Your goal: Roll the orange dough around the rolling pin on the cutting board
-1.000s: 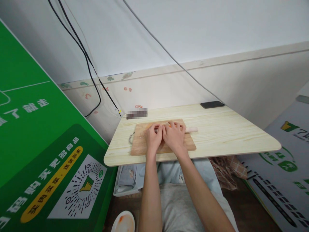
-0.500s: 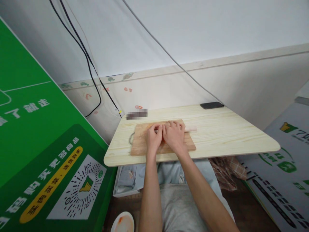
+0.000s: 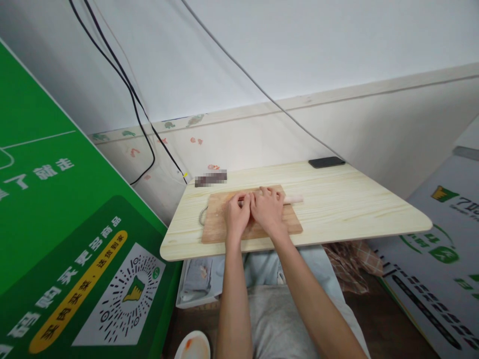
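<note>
A wooden cutting board [image 3: 214,224] with a metal loop at its left end lies on the pale wood-grain table. My left hand [image 3: 238,214] rests on the board with its fingers curled down; what lies under them is mostly hidden. Right against it, my right hand [image 3: 268,207] bends over a pale rod-shaped handle [image 3: 294,199], whose end sticks out to the right past the fingers. A dark sliver shows between the hands, but the tool's other end is hidden. Some orange colour shows on the board near my left fingers.
A black phone [image 3: 326,162] lies at the table's back right. A blurred-out dark item [image 3: 210,178] sits at the back left. Cables hang along the wall. A green printed panel [image 3: 37,224] stands left, and a stained white dish [image 3: 194,345] is below the table.
The view has shifted slightly. Both hands stay in nearly the same place on the board, with no clear change in their hold.
</note>
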Demonstrator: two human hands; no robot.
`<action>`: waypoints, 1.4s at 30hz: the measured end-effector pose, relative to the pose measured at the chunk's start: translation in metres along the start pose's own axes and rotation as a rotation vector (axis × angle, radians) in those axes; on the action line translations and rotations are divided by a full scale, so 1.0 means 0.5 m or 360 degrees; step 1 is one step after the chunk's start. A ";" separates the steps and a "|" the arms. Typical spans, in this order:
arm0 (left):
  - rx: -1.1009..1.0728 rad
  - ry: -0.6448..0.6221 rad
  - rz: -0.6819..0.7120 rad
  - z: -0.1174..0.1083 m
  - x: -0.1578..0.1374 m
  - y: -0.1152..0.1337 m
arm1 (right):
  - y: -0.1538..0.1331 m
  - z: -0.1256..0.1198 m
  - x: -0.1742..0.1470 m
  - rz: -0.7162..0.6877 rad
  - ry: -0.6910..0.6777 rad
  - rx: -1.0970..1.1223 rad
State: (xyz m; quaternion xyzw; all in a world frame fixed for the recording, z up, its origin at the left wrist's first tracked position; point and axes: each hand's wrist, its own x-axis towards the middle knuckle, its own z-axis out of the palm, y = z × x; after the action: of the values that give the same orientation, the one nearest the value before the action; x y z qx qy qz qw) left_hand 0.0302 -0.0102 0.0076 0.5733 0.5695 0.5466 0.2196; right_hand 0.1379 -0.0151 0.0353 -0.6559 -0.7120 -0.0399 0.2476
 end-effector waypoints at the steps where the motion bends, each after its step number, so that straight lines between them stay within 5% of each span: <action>1: 0.0001 0.0003 0.0005 0.000 -0.001 0.001 | 0.001 0.001 0.004 0.0005 -0.0010 0.0006; 11: 0.0005 0.0004 -0.0022 0.003 -0.001 -0.006 | 0.000 -0.009 -0.060 -0.0005 0.0065 0.0025; 21: -0.0035 -0.0014 -0.0003 0.007 0.006 -0.017 | 0.004 -0.003 -0.005 -0.0022 -0.0061 -0.0028; 27: -0.0008 -0.0009 -0.0015 0.006 0.004 -0.013 | 0.007 -0.013 -0.033 -0.0070 -0.0035 -0.0016; 36: -0.0014 -0.0008 -0.0034 -0.002 -0.005 0.010 | 0.044 -0.076 -0.088 -0.0495 -0.0406 0.0065; 42: -0.0023 -0.0034 -0.0032 -0.003 -0.005 0.011 | 0.048 -0.051 -0.063 -0.0463 -0.0321 0.0072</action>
State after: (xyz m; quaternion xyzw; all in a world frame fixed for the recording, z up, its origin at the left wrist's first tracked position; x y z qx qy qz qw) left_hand 0.0318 -0.0143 0.0121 0.5718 0.5688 0.5424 0.2352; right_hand 0.1689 -0.0506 0.0383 -0.5409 -0.8213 0.0068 0.1812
